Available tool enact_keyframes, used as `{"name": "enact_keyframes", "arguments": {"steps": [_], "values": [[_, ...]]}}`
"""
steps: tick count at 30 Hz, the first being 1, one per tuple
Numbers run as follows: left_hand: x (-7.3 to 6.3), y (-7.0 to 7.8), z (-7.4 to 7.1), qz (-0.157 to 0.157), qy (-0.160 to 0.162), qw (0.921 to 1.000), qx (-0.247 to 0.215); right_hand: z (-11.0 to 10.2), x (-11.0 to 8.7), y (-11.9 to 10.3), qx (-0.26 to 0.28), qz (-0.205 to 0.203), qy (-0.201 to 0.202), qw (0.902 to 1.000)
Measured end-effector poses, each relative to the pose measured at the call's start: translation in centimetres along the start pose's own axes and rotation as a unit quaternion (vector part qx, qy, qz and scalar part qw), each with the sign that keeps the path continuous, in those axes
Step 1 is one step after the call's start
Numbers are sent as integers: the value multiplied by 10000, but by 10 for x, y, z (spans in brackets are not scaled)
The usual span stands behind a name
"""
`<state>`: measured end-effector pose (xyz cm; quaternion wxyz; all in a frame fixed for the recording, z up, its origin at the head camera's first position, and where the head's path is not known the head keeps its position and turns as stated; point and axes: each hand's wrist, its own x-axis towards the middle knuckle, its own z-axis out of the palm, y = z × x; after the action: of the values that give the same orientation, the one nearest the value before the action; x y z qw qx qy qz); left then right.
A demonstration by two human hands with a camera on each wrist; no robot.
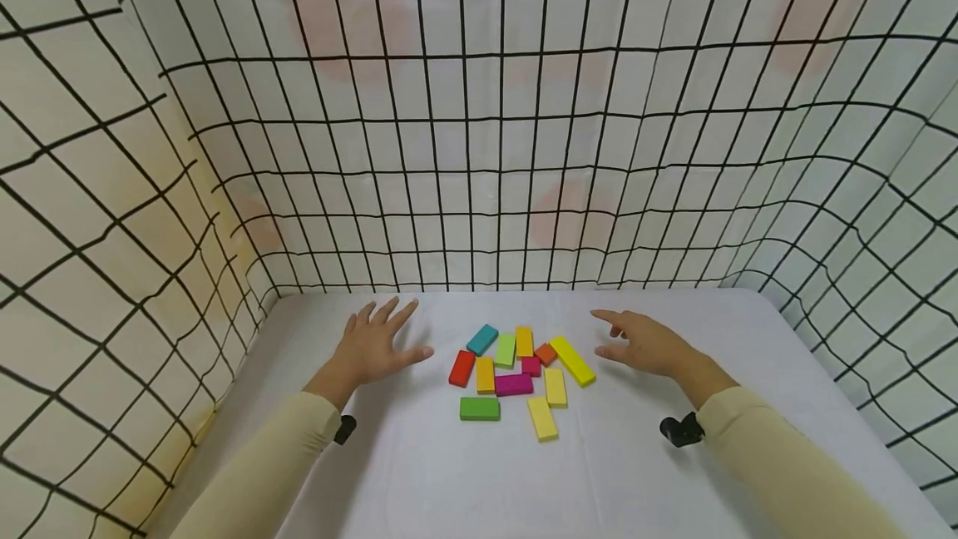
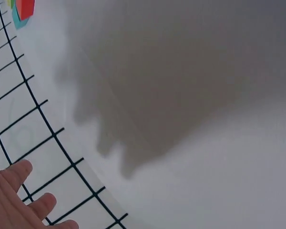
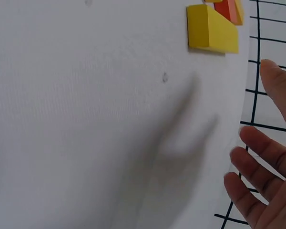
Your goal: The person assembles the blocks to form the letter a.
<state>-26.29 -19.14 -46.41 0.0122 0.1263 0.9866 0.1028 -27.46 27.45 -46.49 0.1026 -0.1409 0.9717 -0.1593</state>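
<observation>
Left grip [image 1: 372, 352] spread wide and right grip [image 1: 645, 345] parted, both empty, flank colored blocks [image 1: 514, 384] mid-desk [image 1: 419, 481], seemingly light, stiff and smooth, the long yellow block [image 1: 572, 360] at right probably best pinched across its narrow sides.

From above, the head view faces forward and down over the white tabletop [image 1: 419, 481]; both wrist views, closer, reach the black grid [image 1: 500, 170]. Head and left apparently share the red block [image 1: 461, 368]; head and right, the long yellow block [image 1: 572, 361].
</observation>
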Motion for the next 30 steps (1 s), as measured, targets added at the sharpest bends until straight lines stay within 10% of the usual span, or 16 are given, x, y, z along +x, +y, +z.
{"name": "enact_keyframes", "arguments": {"steps": [30], "values": [[-6, 27, 25, 198, -124, 9983, -537, 36, 16, -12, 426, -151, -812, 9957]]}}
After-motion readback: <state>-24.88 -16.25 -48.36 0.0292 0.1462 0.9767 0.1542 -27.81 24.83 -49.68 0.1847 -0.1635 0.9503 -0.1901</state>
